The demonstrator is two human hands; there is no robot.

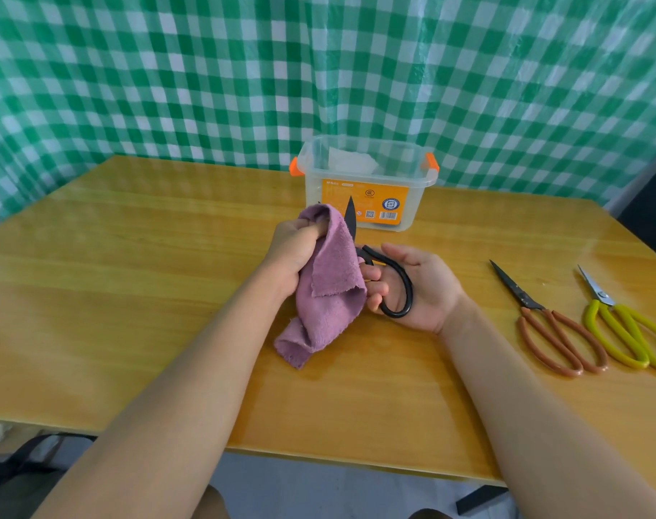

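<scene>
Hands wiped black scissors at a wooden desk

Left hand [292, 252] fingers clenched a purple cloth [330, 290] around the blade; right hand [412, 286] fingers curled through the black scissors [397, 282] handle loop, above the desk [131, 294] centre, near its far edge.

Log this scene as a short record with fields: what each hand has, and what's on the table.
Activity: apparently wiping a scissor blade with a cloth
Left hand: grips purple cloth against the blade
Right hand: holds black scissors by the handle, tip pointing away
Behind hands: clear plastic box with orange latches, something white inside
Right of hands: brown-handled scissors and yellow-handled scissors, closed, on the wooden table
</scene>
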